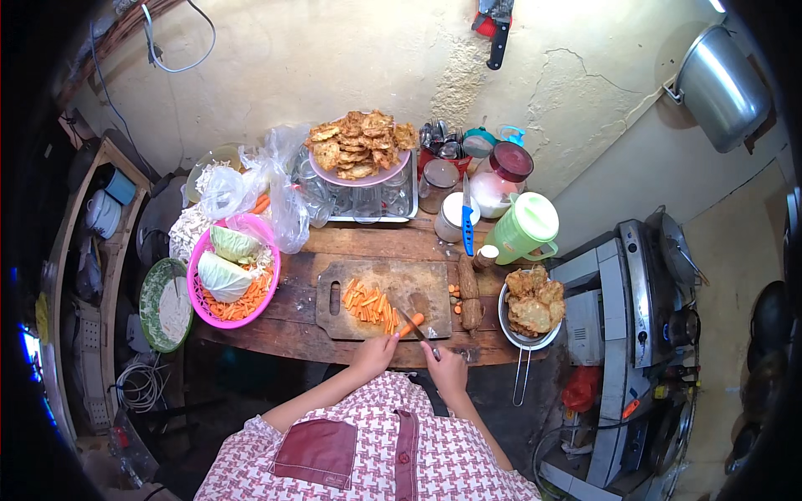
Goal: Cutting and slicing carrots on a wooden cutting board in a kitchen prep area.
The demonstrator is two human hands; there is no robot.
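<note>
A carrot (413, 322) lies near the front right of a worn wooden cutting board (410, 278). My left hand (376, 352) holds its lower end at the board's front edge. In my right hand (448, 369) is the handle of a kitchen knife (415, 327), whose blade slants up and left across the carrot. Cut carrot sticks (369, 307) are heaped on the board just left of the blade. Small carrot ends (457, 307) sit off the board's right side, beside a brown cassava root (468, 291).
A pink basket (193, 294) holds cabbage (222, 278) and shredded carrot. Fritters (363, 144) fill a plate at the back; more fritters (532, 300) rest in a strainer at right. A blue-handled knife (467, 219) lies across a jar near a green pitcher (523, 228). A stove (639, 300) stands right.
</note>
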